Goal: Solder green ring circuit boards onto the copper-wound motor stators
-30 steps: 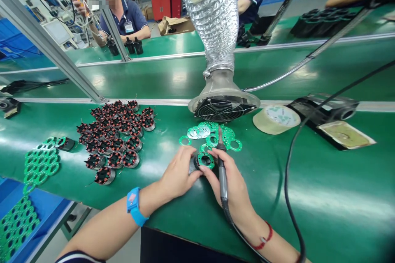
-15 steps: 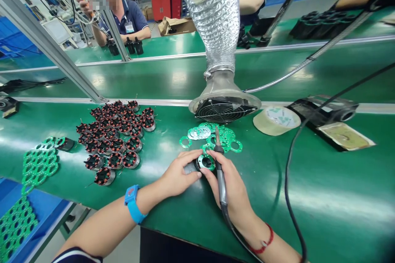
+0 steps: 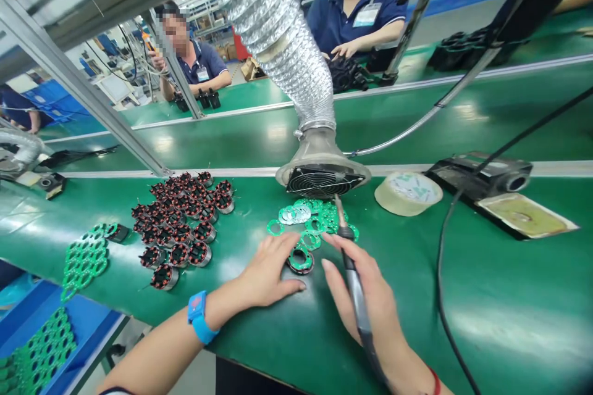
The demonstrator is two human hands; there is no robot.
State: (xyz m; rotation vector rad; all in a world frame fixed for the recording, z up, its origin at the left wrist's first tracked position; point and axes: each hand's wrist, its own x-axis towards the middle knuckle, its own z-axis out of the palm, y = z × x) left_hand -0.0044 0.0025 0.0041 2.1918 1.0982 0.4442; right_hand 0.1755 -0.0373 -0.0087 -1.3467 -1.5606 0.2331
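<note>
In front of me on the green bench a motor stator with a green ring-shaped circuit board on top sits upright. My left hand lies beside it with thumb and fingers spread, close around its left side; whether they touch it I cannot tell. A soldering iron rests in my right hand, tip pointing up and away, while the thumb and index finger are apart. Just beyond the stator lies a pile of loose green ring boards.
Many wound stators stand grouped at left, beside a green board panel. A fume-extractor hood hangs over the bench. At right are a tape roll, an iron stand and a black cable. Co-workers sit opposite.
My right hand has drawn back to the right with the soldering iron, away from the stator. The left thumb and fingers have spread wider, and the stator's ring board shows more fully. The view has shifted.
</note>
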